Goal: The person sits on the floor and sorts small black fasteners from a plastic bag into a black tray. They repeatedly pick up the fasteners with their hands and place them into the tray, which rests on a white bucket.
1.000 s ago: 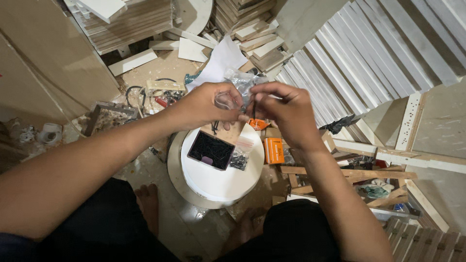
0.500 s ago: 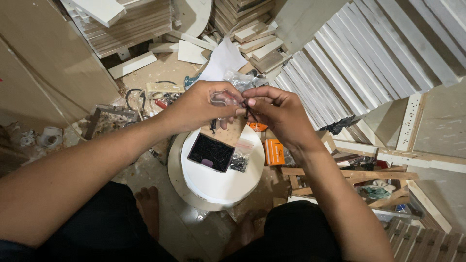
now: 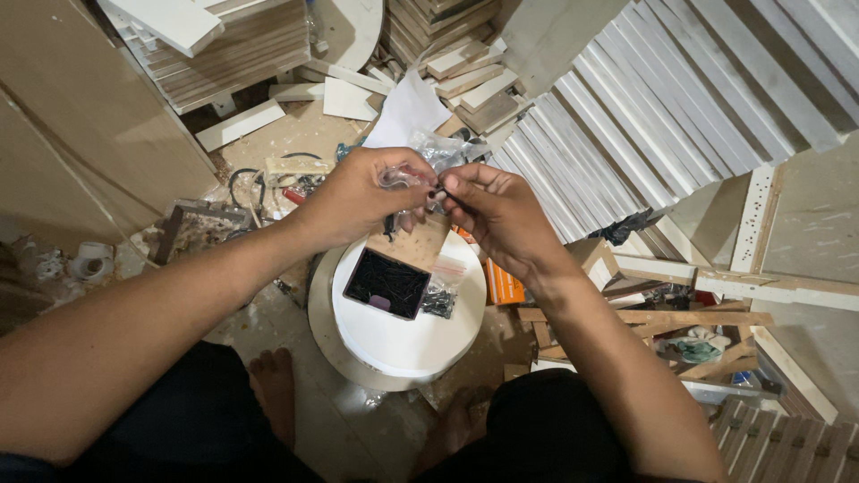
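Both of our hands meet above the round white board [image 3: 407,344]: our left hand [image 3: 362,199] is curled around a small clear plastic bag [image 3: 428,159], gripping it by its crumpled neck, while our right hand [image 3: 495,213] pinches at the bag's mouth with thumb and forefinger, a small dark piece between the fingertips that we cannot make out. The bag hangs in the air between the two hands, just above the far edge of the board. Nearest to us are our knees in dark cloth and a bare foot [image 3: 272,392] on the floor. On the round board lies an open dark rectangular box [image 3: 386,283] filled with black screws, and just beside it, on its right, a small clear packet [image 3: 440,295] of dark screws with a red strip along its top. An orange carton [image 3: 504,283] lies partly under our right wrist, off the board's right edge. Farther out, a sheet of white paper [image 3: 404,112] lies behind the hands, a coil of black cable [image 3: 250,183] lies to the left, and white slats [image 3: 644,116] lean in a row at the right, with stacked wooden offcuts [image 3: 447,40] beyond.
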